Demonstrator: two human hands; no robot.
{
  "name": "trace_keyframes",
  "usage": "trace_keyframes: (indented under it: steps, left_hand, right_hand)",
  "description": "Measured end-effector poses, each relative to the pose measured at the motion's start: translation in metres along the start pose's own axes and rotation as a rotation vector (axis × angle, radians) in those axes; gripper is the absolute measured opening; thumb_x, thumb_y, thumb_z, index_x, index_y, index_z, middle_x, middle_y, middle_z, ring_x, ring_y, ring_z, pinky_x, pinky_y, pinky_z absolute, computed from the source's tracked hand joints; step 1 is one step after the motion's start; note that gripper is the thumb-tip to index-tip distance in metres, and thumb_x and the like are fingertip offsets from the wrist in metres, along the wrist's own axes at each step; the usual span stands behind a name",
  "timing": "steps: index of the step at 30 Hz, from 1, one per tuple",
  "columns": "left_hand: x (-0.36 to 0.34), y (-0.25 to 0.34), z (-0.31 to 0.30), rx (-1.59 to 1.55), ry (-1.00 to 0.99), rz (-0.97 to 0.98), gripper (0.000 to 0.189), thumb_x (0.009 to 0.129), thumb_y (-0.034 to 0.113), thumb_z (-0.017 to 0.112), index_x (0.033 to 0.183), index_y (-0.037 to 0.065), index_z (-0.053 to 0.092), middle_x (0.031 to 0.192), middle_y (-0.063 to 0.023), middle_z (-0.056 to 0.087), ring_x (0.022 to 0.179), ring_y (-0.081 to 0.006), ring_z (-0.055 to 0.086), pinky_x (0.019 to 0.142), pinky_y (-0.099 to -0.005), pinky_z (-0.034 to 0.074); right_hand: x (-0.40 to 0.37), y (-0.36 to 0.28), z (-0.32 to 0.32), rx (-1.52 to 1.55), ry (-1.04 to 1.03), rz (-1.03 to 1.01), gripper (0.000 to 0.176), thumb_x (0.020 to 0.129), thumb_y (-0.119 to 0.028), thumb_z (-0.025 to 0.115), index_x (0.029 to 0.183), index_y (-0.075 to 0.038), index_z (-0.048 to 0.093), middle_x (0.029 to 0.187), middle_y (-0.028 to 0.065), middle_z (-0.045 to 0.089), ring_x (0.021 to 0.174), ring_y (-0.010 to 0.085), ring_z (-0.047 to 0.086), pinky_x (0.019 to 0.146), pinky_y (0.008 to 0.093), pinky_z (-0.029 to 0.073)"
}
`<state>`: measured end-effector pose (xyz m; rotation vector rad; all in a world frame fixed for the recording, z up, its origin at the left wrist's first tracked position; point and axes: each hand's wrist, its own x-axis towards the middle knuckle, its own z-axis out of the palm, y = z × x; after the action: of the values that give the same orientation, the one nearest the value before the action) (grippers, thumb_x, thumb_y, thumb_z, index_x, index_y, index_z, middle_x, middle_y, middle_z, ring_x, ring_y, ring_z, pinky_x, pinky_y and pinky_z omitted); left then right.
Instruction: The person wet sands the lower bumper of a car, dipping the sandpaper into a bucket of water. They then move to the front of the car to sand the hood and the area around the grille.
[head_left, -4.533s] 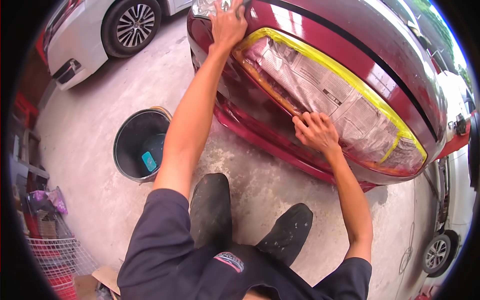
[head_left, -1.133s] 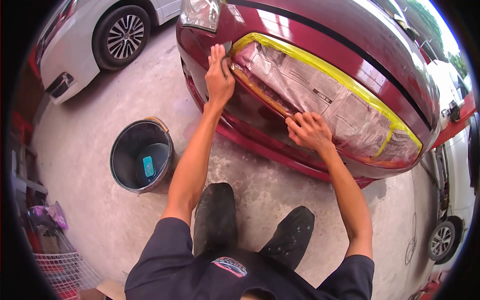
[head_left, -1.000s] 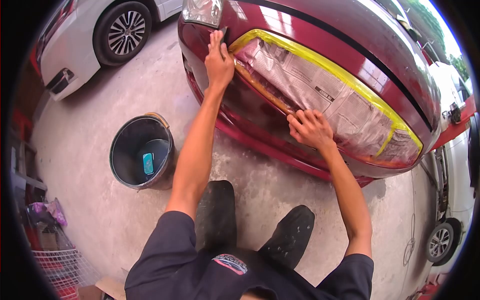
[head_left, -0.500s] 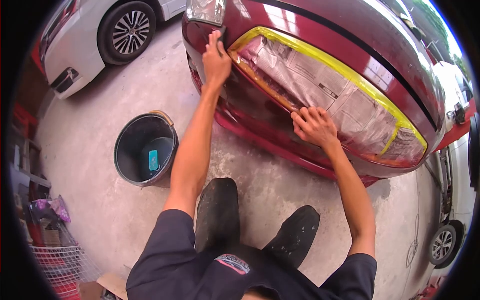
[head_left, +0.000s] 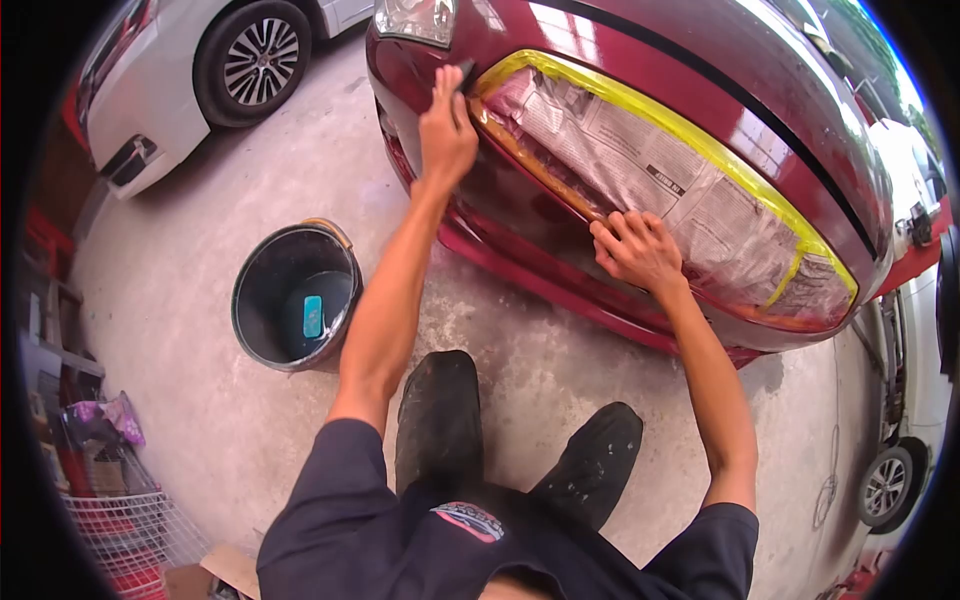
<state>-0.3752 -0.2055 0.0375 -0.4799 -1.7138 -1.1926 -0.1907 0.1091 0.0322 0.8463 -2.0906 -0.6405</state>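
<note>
Honestly, head view: maroon front bumper (head_left: 512,200) sits around 2 o'clock, face toward 7, long axis 10-to-4. Probably stiff, maybe slick; I'd hold the masked opening's lower lip (head_left: 541,172), where the right hand (head_left: 640,250) has its fingers hooked. Left hand (head_left: 446,140) is outstretched over a dark pad (head_left: 465,76), likely light; can't tell if it's gripping.

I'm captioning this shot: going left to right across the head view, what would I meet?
Wire basket → black bucket → left hand → right hand → far-right wheel.
</note>
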Motion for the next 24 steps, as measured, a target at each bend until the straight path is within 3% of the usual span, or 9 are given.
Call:
trace_keyframes:
  steps: [3, 7, 9, 10, 14, 18, 21, 22, 24]
  left_hand:
    - [0.015, -0.021, -0.003, 0.067, 0.005, 0.042, 0.041, 0.110, 0.010, 0.049, 0.148, -0.002, 0.056, 0.148, -0.0260, 0.060, 0.145, -0.0401, 0.050, 0.122, -0.0501, 0.042]
    - [0.036, -0.011, 0.000, 0.076, 0.022, -0.262, 0.039, 0.110, 0.012, 0.049, 0.144, -0.003, 0.059, 0.148, -0.0278, 0.059, 0.143, -0.0422, 0.052, 0.119, -0.0518, 0.044]
    - [0.004, 0.005, 0.008, 0.098, 0.029, 0.041, 0.040, 0.111, 0.014, 0.047, 0.144, -0.004, 0.058, 0.150, -0.0279, 0.057, 0.142, -0.0427, 0.053, 0.119, -0.0516, 0.045]
    - [0.002, 0.002, 0.005, 0.066, 0.008, 0.046, 0.041, 0.110, 0.015, 0.046, 0.145, -0.005, 0.058, 0.152, -0.0277, 0.056, 0.143, -0.0431, 0.052, 0.120, -0.0505, 0.044]
    - [0.042, -0.014, -0.003, 0.125, -0.017, -0.254, 0.042, 0.109, 0.013, 0.050, 0.147, -0.004, 0.057, 0.152, -0.0280, 0.056, 0.143, -0.0454, 0.051, 0.121, -0.0494, 0.042]
    - [-0.001, 0.015, 0.006, 0.176, 0.103, 0.180, 0.040, 0.109, 0.011, 0.050, 0.145, -0.004, 0.059, 0.135, -0.0289, 0.068, 0.125, -0.0476, 0.065, 0.105, -0.0500, 0.055]
    - [0.035, 0.004, -0.011, 0.114, -0.070, -0.242, 0.041, 0.108, 0.014, 0.049, 0.145, 0.000, 0.058, 0.135, -0.0310, 0.067, 0.123, -0.0525, 0.063, 0.105, -0.0546, 0.053]
    - [0.049, -0.034, -0.001, 0.117, 0.047, -0.165, 0.040, 0.109, 0.016, 0.048, 0.144, 0.001, 0.059, 0.130, -0.0301, 0.069, 0.117, -0.0520, 0.066, 0.100, -0.0559, 0.055]
    - [0.050, -0.027, -0.001, 0.119, 0.025, -0.229, 0.040, 0.110, 0.016, 0.046, 0.145, 0.001, 0.058, 0.135, -0.0285, 0.068, 0.125, -0.0487, 0.063, 0.108, -0.0516, 0.052]
  right_hand:
    - [-0.001, 0.001, 0.002, 0.026, 0.011, -0.002, 0.036, 0.085, -0.041, 0.074, 0.118, -0.026, 0.067, 0.103, -0.0051, 0.062, 0.102, 0.0133, 0.060, 0.101, 0.0345, 0.040]
    - [-0.001, 0.000, 0.001, -0.013, -0.004, -0.001, 0.036, 0.085, -0.040, 0.073, 0.118, -0.027, 0.067, 0.105, -0.0053, 0.062, 0.103, 0.0133, 0.060, 0.102, 0.0349, 0.039]
    - [0.001, 0.001, 0.001, -0.006, 0.003, 0.004, 0.037, 0.085, -0.041, 0.073, 0.119, -0.027, 0.067, 0.104, -0.0054, 0.061, 0.104, 0.0134, 0.059, 0.103, 0.0352, 0.039]
    - [0.002, 0.002, 0.000, -0.011, -0.002, 0.008, 0.038, 0.085, -0.041, 0.073, 0.119, -0.027, 0.067, 0.104, -0.0053, 0.061, 0.104, 0.0135, 0.059, 0.103, 0.0352, 0.039]
    - [-0.002, -0.001, 0.000, -0.009, -0.025, 0.009, 0.041, 0.084, -0.042, 0.074, 0.121, -0.026, 0.066, 0.107, -0.0048, 0.061, 0.106, 0.0139, 0.059, 0.103, 0.0353, 0.039]
    - [0.001, 0.001, 0.002, -0.011, -0.018, 0.001, 0.040, 0.085, -0.042, 0.074, 0.120, -0.026, 0.066, 0.105, -0.0053, 0.061, 0.105, 0.0139, 0.059, 0.103, 0.0353, 0.039]
    - [-0.003, 0.001, 0.003, -0.018, -0.028, -0.007, 0.039, 0.085, -0.042, 0.074, 0.119, -0.026, 0.066, 0.105, -0.0054, 0.061, 0.105, 0.0141, 0.059, 0.103, 0.0353, 0.039]
    - [-0.004, -0.001, 0.003, -0.012, -0.034, -0.001, 0.039, 0.085, -0.042, 0.074, 0.119, -0.026, 0.066, 0.105, -0.0055, 0.061, 0.104, 0.0141, 0.059, 0.103, 0.0353, 0.039]
    - [-0.002, -0.001, -0.001, -0.015, -0.016, 0.000, 0.038, 0.085, -0.042, 0.074, 0.118, -0.026, 0.066, 0.104, -0.0055, 0.061, 0.103, 0.0140, 0.059, 0.102, 0.0352, 0.039]
